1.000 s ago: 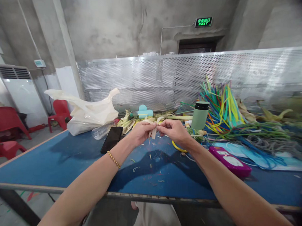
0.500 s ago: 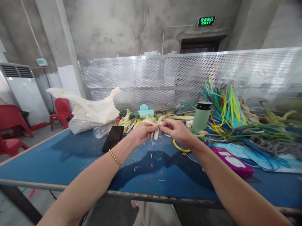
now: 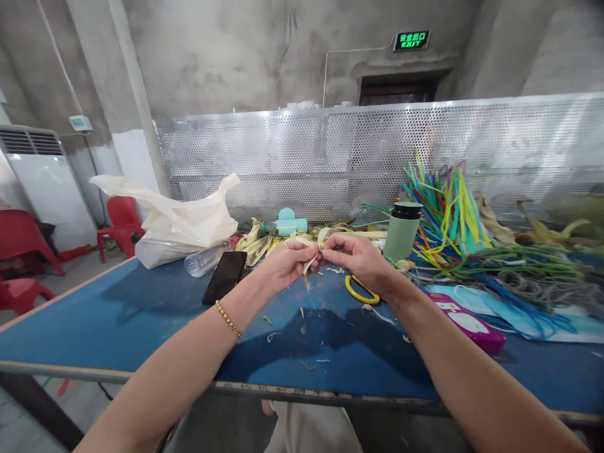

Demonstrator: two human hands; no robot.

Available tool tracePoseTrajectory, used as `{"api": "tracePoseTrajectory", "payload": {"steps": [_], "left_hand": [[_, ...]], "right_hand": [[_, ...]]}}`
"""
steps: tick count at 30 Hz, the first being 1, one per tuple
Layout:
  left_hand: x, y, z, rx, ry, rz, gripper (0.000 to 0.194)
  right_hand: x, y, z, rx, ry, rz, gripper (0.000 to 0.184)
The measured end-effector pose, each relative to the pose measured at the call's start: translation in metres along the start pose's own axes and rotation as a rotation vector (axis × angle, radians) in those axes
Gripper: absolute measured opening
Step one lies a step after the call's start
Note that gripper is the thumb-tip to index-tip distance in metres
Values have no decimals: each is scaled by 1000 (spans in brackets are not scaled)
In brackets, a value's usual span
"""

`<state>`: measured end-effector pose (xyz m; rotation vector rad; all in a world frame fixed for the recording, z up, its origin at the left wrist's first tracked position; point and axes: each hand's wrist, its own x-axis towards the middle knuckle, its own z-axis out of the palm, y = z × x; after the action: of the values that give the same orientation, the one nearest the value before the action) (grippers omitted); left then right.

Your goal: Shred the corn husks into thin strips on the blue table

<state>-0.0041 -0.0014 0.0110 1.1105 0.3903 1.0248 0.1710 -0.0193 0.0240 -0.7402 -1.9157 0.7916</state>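
Above the middle of the blue table, my two hands meet fingertip to fingertip. My left hand [image 3: 289, 263] pinches a pale strip that looks like corn husk [image 3: 308, 261], one end of it hanging below the fingers. My right hand [image 3: 356, 256] is closed on the same husk from the other side, with thumb and forefinger pressed together. Most of the husk is covered by fingers. Beneath my right hand lies a yellow ring-shaped handle [image 3: 361, 292], probably of scissors. Small pale scraps [image 3: 302, 330] are scattered on the table.
A black phone [image 3: 225, 276], a clear bottle [image 3: 203, 261] and a white plastic bag [image 3: 186, 221] lie left. On the right are a green canister [image 3: 404, 232], colourful strips [image 3: 459, 213], a purple box [image 3: 471, 326], and blue masks [image 3: 511, 314]. More husks [image 3: 255, 245] lie behind my left hand.
My right hand has turned slightly, and its fingers sit closer to the left ones. Less of the husk hangs in sight below the fingertips. The view has shifted a little.
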Motion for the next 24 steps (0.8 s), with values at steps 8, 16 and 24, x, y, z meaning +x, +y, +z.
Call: {"api": "tracePoseTrajectory", "payload": {"steps": [8, 16, 24], "left_hand": [[0, 2, 1, -74, -12, -5, 14], [1, 4, -9, 209, 20, 47, 16], [4, -6, -11, 524, 196, 199, 22]], "right_hand": [[1, 1, 3, 14, 42, -17, 23], [5, 13, 6, -366, 186, -29, 19], [2, 8, 9, -564, 157, -76, 18]]}}
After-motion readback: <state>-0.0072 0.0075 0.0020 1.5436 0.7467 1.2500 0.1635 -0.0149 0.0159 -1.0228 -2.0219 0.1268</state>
